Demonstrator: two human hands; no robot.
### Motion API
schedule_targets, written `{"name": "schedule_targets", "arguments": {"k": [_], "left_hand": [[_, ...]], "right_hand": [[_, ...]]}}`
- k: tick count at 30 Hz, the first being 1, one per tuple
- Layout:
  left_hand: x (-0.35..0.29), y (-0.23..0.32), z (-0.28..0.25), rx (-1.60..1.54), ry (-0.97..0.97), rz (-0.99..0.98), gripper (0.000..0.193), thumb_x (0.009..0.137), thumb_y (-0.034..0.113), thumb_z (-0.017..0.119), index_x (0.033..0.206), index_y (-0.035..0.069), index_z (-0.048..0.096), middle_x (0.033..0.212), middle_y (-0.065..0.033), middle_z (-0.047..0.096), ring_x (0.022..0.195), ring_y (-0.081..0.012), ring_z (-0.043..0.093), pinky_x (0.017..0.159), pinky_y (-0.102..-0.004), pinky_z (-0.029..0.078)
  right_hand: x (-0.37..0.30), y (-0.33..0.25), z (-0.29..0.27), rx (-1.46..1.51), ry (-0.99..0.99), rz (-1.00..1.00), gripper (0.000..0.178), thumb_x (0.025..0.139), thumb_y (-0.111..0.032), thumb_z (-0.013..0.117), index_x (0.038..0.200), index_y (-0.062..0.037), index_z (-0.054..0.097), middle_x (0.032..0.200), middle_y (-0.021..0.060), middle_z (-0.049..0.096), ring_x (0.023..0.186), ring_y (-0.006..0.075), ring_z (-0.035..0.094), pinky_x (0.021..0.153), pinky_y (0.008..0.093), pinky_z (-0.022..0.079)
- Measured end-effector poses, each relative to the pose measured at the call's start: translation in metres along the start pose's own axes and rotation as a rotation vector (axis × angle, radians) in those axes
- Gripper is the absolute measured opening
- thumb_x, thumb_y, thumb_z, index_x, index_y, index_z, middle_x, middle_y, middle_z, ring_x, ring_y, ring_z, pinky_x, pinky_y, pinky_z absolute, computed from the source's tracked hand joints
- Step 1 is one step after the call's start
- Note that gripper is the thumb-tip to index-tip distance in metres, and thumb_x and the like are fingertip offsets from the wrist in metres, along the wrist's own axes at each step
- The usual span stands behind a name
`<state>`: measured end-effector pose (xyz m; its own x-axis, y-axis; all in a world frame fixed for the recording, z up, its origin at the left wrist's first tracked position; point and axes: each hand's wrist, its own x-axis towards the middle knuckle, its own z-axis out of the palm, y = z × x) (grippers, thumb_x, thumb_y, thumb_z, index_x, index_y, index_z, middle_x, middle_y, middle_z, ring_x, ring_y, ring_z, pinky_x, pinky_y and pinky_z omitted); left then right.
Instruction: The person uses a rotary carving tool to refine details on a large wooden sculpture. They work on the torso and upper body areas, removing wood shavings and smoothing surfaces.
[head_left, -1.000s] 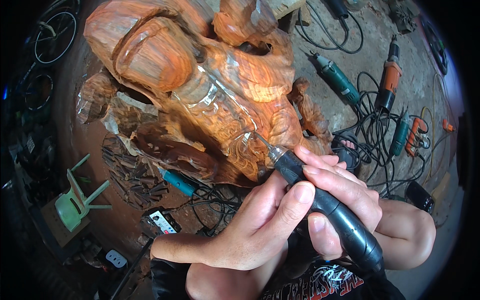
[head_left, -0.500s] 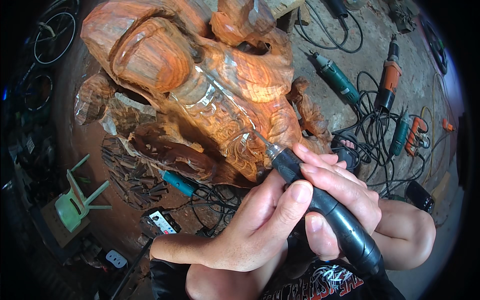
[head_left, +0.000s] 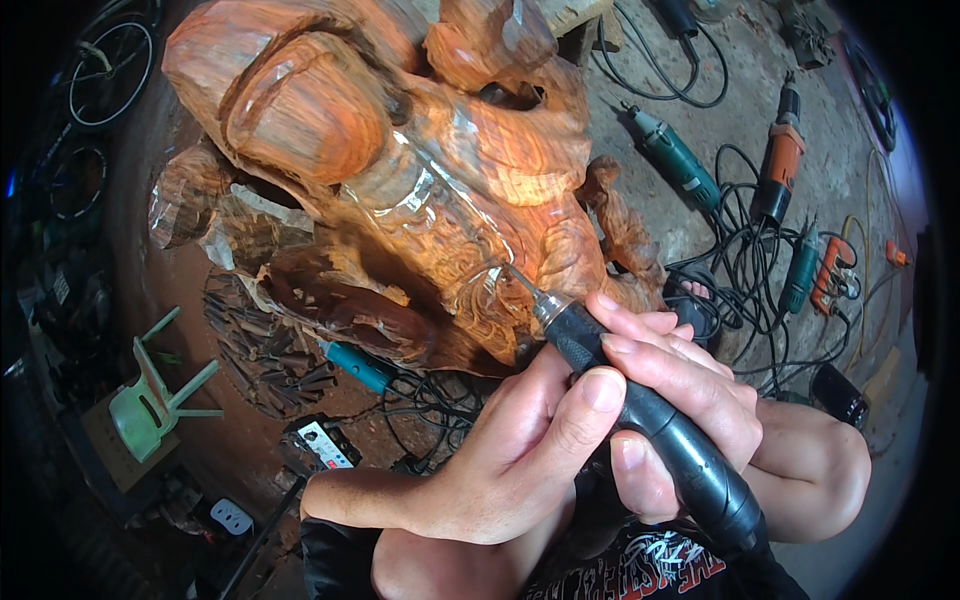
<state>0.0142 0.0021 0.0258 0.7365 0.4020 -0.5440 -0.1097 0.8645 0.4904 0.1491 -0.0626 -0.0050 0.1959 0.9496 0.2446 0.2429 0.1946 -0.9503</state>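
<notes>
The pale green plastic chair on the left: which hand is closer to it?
Left. The left hand is right of the pale green plastic chair; the right hand is farther right, wrapped around the black cylindrical handpiece.

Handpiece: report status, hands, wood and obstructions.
Left hand and right hand gripping black rotary handpiece. Bit at surface of wood carving. Tangled black cables off to right, clear of bit.

From my right hand (head_left: 715, 408), the wood carving (head_left: 515, 165) blocks ten to eleven o'clock. Tangled black cables (head_left: 745, 264) clutter one to two; my knee (head_left: 832, 472) bars four. Near twelve, fingers could pass over concrete floor (head_left: 668, 224) between carving and green tool (head_left: 677, 158).
</notes>
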Motion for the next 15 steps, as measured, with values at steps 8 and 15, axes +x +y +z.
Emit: {"name": "schedule_targets", "arguments": {"k": [8, 15], "left_hand": [[-0.0022, -0.0007, 0.0038, -0.128, 0.051, -0.056, 0.042, 0.098, 0.012, 0.034, 0.133, -0.012, 0.029, 0.131, -0.0237, 0.044, 0.126, -0.0298, 0.041, 0.108, -0.0428, 0.030], [-0.0014, -0.0077, -0.0004, -0.114, 0.031, 0.028, 0.042, 0.098, 0.011, 0.035, 0.133, -0.011, 0.029, 0.129, -0.0224, 0.044, 0.126, -0.0298, 0.041, 0.108, -0.0441, 0.029]], "right_hand": [[0.0000, -0.0013, 0.0001, 0.003, -0.026, -0.004, 0.053, 0.077, -0.026, 0.062, 0.109, 0.0150, 0.056, 0.108, 0.0391, 0.057, 0.104, 0.0416, 0.061, 0.095, 0.0415, 0.046], [-0.0022, 0.0010, 0.0042, -0.029, -0.003, -0.035, 0.053, 0.079, -0.026, 0.061, 0.112, 0.0143, 0.054, 0.109, 0.0391, 0.057, 0.105, 0.0414, 0.061, 0.094, 0.0405, 0.046]]}}
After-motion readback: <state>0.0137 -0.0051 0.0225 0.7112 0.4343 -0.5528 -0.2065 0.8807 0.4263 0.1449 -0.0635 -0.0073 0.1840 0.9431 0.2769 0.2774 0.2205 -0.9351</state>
